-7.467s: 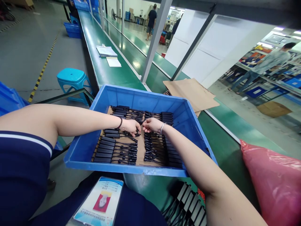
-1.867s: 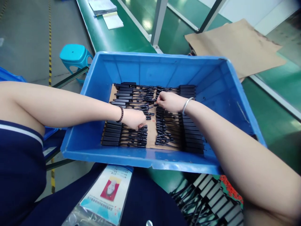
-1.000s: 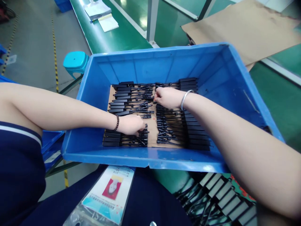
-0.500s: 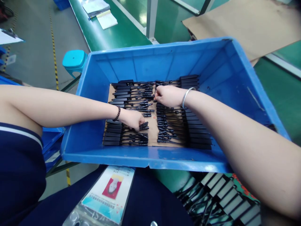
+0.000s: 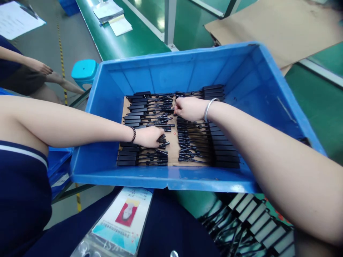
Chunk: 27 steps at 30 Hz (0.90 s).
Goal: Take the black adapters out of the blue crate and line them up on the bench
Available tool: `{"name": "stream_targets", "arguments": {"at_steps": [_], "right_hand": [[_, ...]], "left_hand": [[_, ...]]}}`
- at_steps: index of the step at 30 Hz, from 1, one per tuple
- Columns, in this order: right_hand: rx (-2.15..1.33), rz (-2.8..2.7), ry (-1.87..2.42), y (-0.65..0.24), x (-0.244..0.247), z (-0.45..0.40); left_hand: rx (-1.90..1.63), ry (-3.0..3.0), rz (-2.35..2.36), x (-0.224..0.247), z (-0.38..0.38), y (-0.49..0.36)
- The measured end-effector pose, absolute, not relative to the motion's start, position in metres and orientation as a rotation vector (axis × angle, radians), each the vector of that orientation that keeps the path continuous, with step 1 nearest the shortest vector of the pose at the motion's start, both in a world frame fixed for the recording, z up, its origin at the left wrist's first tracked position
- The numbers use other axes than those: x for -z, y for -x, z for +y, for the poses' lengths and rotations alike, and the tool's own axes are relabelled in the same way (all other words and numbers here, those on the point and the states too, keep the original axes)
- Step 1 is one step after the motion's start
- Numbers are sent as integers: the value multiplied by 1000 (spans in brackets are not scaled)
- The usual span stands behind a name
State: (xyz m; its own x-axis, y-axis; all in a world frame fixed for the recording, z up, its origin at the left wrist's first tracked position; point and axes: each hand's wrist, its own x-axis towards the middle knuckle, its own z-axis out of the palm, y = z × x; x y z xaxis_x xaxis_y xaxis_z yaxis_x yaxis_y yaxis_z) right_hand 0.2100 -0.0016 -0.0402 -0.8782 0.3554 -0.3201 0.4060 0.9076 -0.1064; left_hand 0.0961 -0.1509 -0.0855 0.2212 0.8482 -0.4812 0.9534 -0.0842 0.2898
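Note:
Both my hands reach down into a blue plastic bin (image 5: pixel 171 182). On its floor, rows of black rectangular boxes with short cables lie on a cardboard sheet (image 5: pixel 173 153). My left hand (image 5: pixel 150 136) is closed over the left row, with black cable connectors (image 5: pixel 162 138) at its fingertips. Higher up, my right hand (image 5: pixel 189 108) is curled closed beside the upper cables of the right row; what its fingers hold, if anything, is hidden. Black boxes (image 5: pixel 127 158) of the left row show below my left hand, and more boxes (image 5: pixel 225 150) line the right side.
More cabled boxes (image 5: pixel 257 221) lie on the green surface in front of the bin. A turquoise stool (image 5: pixel 84 69) stands to the left; beyond it a person's hand (image 5: pixel 40 66) shows. Papers (image 5: pixel 108 10) lie on the green bench, and a cardboard sheet (image 5: pixel 278 32) is at the right.
My left hand has shifted slightly up over the left row. My right hand stays nearly in place. Another person with a clipboard has come into view at the left.

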Motion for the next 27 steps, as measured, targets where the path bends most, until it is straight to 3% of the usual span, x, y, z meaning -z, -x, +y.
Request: {"name": "stream_targets", "arguments": {"at_steps": [7, 12, 18, 27], "right_hand": [[288, 2752, -547, -211, 30, -8], [337, 2729, -487, -212, 32, -12], [512, 2610, -384, -208, 40, -24], [656, 2538, -410, -207, 49, -27]], "left_hand": [[144, -2048, 1643, 77, -157, -97], [-302, -1452, 1799, 74, -165, -93], [-789, -899, 1635, 81, -170, -93], [-861, -810, 1543, 85, -162, -97]]}}
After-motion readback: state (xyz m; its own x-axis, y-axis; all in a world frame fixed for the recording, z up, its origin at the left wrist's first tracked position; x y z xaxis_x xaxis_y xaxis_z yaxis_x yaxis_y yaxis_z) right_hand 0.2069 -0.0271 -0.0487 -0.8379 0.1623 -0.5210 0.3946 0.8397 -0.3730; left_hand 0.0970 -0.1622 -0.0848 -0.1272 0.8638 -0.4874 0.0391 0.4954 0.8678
